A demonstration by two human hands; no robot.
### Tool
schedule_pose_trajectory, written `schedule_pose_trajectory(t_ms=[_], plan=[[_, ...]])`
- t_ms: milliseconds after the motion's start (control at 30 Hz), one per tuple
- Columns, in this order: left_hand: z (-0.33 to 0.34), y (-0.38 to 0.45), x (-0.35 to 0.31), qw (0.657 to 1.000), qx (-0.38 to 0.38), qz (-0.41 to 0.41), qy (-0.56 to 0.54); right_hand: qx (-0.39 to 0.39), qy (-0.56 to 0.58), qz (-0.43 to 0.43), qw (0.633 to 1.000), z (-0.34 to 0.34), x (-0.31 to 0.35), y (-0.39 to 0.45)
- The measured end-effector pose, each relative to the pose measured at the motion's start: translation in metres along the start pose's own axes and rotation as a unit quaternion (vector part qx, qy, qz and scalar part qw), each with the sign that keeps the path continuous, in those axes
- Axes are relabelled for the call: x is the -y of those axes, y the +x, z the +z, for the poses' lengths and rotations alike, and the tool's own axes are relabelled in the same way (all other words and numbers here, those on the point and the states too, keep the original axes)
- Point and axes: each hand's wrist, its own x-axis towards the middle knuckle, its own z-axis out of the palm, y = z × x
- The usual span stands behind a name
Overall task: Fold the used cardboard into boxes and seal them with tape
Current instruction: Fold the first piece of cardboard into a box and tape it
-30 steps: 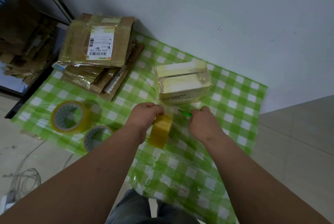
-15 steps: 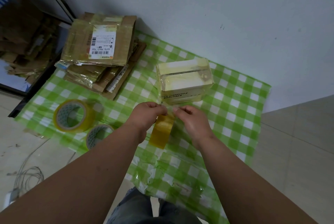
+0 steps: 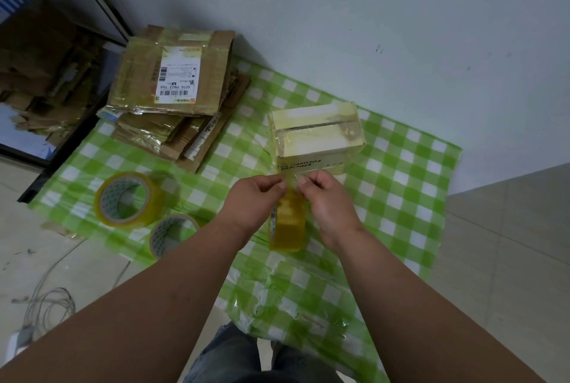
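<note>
Yellow tape was the business in hand: the tape roll (image 3: 288, 225) hung just in front of the sealed box (image 3: 316, 138), both hands pinching the strip at its top. The left hand (image 3: 254, 200) and right hand (image 3: 327, 197) had curled fingers closed on that strip, nearly touching each other. Sealing looked close to finished; the next move likely called for tearing the strip free. Left of the box lay the flat cardboard stack (image 3: 175, 98), waiting.
</note>
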Motion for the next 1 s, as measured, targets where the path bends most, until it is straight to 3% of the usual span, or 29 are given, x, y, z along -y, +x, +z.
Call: schedule_pose_trajectory(t_ms=[133, 400, 600, 900, 1000], plan=[[-0.002, 0.001, 0.000, 0.999, -0.032, 0.016, 0.026, 0.004, -0.033, -0.010, 0.999, 0.004, 0.000, -0.005], [0.002, -0.006, -0.007, 0.998, -0.066, 0.012, 0.009, -0.018, 0.007, -0.012, 1.000, 0.004, -0.002, -0.008], [0.003, -0.008, -0.011, 0.998, -0.050, 0.013, 0.044, -0.006, -0.107, -0.085, 0.991, 0.004, -0.011, -0.007], [0.003, -0.007, -0.013, 0.971, -0.023, 0.056, 0.230, -0.069, -0.262, -0.107, 0.957, 0.013, -0.016, -0.006], [0.006, -0.005, -0.014, 0.963, -0.025, 0.060, 0.263, -0.082, -0.247, -0.105, 0.960, 0.013, -0.016, -0.005]])
